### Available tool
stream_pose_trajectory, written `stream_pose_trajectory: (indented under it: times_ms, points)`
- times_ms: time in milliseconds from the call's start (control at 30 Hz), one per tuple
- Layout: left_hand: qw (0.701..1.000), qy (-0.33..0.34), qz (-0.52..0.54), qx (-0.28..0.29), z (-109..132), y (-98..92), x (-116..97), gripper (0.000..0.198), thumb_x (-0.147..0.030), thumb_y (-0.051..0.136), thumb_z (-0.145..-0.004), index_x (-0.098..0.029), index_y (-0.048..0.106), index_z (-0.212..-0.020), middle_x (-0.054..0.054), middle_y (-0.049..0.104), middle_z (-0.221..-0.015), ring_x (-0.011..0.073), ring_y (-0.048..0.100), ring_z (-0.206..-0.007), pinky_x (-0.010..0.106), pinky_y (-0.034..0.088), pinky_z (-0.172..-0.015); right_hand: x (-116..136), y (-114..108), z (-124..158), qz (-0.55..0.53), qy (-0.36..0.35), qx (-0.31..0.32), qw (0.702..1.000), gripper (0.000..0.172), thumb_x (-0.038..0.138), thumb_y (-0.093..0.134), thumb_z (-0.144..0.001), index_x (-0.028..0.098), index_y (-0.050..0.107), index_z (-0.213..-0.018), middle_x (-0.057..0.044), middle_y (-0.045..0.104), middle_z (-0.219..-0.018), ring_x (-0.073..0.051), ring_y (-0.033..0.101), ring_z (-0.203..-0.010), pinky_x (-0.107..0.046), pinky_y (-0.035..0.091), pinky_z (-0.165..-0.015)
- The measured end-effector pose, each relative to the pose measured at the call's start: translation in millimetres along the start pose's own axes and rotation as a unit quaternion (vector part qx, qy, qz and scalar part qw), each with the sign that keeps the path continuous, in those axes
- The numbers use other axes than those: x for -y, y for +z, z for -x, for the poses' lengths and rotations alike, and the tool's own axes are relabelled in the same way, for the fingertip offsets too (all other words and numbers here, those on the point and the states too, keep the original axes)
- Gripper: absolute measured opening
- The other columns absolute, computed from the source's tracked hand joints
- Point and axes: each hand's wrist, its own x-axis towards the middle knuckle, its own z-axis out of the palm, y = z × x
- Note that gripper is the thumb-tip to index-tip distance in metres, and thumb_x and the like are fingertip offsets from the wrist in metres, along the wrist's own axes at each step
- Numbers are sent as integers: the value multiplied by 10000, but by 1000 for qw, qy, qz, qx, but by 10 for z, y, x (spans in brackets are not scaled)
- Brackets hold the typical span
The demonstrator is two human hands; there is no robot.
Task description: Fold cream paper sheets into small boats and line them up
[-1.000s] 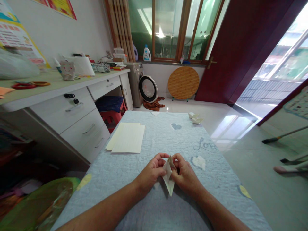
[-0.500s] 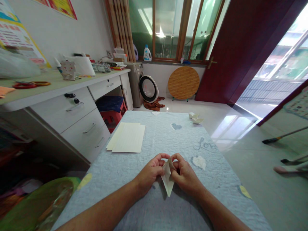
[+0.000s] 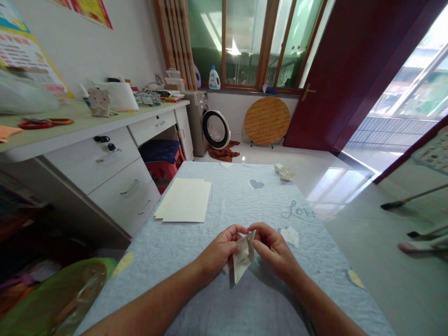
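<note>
A piece of folded pale paper (image 3: 244,255), with creased pointed corners, is between my hands just above the near part of the table. My left hand (image 3: 226,245) pinches its left side, thumb in front and fingers behind. At the opposite edge, my right hand (image 3: 272,245) is closed on the paper, index finger at the top corner and thumb along the side. Behind my fingers, part of the paper's far face is hidden. Flat sheets of cream paper (image 3: 187,201) lie overlapped on the left of the table. Small folded paper pieces (image 3: 287,175) rest at its far right corner.
A pale blue quilted cloth (image 3: 231,196) covers the table. Left of it stands a white desk (image 3: 115,163) with drawers, and a green basket (image 3: 112,267) sits below. Beyond are a washing machine (image 3: 199,123) with its door open and a round wooden tabletop (image 3: 268,120).
The folded paper has turned, its lower point swinging to the left and its top toward the right. My right thumb and fingers have shifted outward to its right edge.
</note>
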Motion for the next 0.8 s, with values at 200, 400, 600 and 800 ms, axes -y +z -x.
stream_pose_trajectory:
  times_ms: [200, 400, 600, 800]
  points:
    - [994, -24, -107, 7, 34, 12, -37, 402, -147, 467, -642, -184, 577, -1027, -38, 526, -701, 93, 440, -525, 199, 319, -478, -5, 37, -18, 11, 50, -5, 999, 146, 313, 578, -827, 177, 608, -783, 63, 463, -529, -87, 423, -479, -211, 318, -476]
    - [960, 79, -267, -27, 115, 2, -144, 248, -275, 529, -839, -189, 627, -1050, 31, 570, -944, 169, 549, -832, 266, 443, -706, -28, 21, -25, -12, 123, -46, 991, 247, 415, 585, -820, 182, 582, -738, 61, 508, -465, -90, 460, -383, -197, 340, -397]
    - [922, 177, -344, -14, 181, -62, -204, 376, -313, 628, -822, -236, 563, -1184, 75, 518, -1221, 230, 521, -1090, 285, 466, -773, -71, -34, -87, -26, 162, -105, 981, 301, 485, 579, -807, 186, 563, -769, 57, 545, -486, -103, 499, -370, -197, 373, -364]
    - [856, 215, -469, -11, 189, -97, -159, 300, -125, 660, -757, -246, 646, -1031, 74, 522, -1237, 249, 510, -1162, 365, 450, -951, -148, -104, -104, 39, 140, -125, 981, 254, 441, 569, -814, 190, 579, -848, 68, 507, -510, -110, 483, -396, -214, 356, -387]
